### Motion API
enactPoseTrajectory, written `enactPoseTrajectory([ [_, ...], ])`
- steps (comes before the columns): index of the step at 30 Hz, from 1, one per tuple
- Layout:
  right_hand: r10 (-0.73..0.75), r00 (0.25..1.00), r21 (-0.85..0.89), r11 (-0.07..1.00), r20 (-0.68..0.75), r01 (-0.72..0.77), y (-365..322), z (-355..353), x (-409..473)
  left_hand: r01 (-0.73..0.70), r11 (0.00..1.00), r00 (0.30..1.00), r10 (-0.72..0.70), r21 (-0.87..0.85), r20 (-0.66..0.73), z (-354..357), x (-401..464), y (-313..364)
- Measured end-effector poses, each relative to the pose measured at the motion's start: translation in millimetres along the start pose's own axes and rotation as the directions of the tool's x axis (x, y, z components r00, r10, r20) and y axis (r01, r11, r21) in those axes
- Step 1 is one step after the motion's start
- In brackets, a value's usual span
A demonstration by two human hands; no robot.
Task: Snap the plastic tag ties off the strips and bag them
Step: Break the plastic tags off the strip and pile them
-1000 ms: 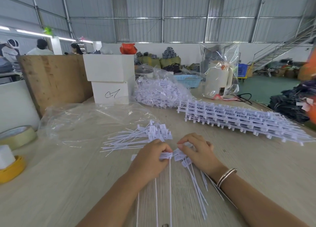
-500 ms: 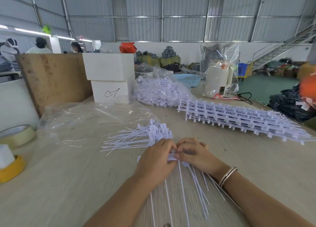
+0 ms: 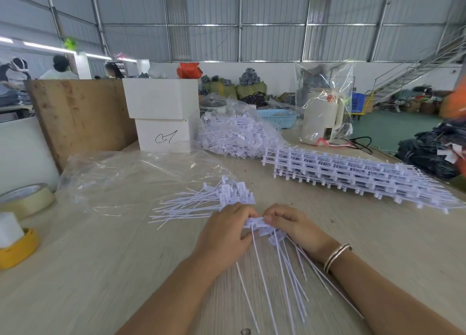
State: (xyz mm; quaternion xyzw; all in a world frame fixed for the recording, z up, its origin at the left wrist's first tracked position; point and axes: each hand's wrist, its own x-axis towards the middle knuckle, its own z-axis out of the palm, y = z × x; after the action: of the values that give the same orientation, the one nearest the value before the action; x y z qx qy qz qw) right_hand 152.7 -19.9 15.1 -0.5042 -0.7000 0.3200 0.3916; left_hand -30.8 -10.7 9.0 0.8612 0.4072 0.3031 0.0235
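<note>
My left hand (image 3: 227, 236) and my right hand (image 3: 295, 225) meet at the middle of the wooden table (image 3: 100, 271), both pinching the heads of a strip of white tag ties (image 3: 262, 225) whose long tails fan toward me. A loose pile of snapped-off ties (image 3: 201, 203) lies just beyond my left hand. A stack of whole tie strips (image 3: 353, 175) lies at the right. An empty clear plastic bag (image 3: 131, 175) is spread at the left. A filled bag of ties (image 3: 237, 135) sits further back.
Two stacked white boxes (image 3: 161, 115) and a wooden board (image 3: 80, 117) stand at the back left. Tape rolls (image 3: 25, 201) lie at the left edge. A wrapped white kettle (image 3: 322, 117) and blue basket (image 3: 277, 117) stand behind. People work far left.
My hands have closed together from slightly apart and shifted a little away from me, now gripping the same tie heads. The tails below have fanned slightly.
</note>
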Motion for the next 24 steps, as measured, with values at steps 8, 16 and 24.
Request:
enactPoseTrajectory([
  [8,-0.053,0.998,-0.026,0.998,0.038,0.054,-3.4,0.3,-1.7,0.078,0.997,0.995,-0.078,0.005,-0.055,-1.5,-0.3,6.6],
  [16,-0.094,0.993,0.015,0.995,0.07,0.094,-5.7,0.8,-2.3,0.203,0.979,0.979,-0.202,-0.027,0.017,2.7,0.9,1.1],
  [24,-0.117,0.993,0.041,0.992,0.028,0.115,0.3,-0.5,-2.5,0.293,0.866,0.956,-0.279,-0.406,0.093,1.8,2.0,-1.4],
])
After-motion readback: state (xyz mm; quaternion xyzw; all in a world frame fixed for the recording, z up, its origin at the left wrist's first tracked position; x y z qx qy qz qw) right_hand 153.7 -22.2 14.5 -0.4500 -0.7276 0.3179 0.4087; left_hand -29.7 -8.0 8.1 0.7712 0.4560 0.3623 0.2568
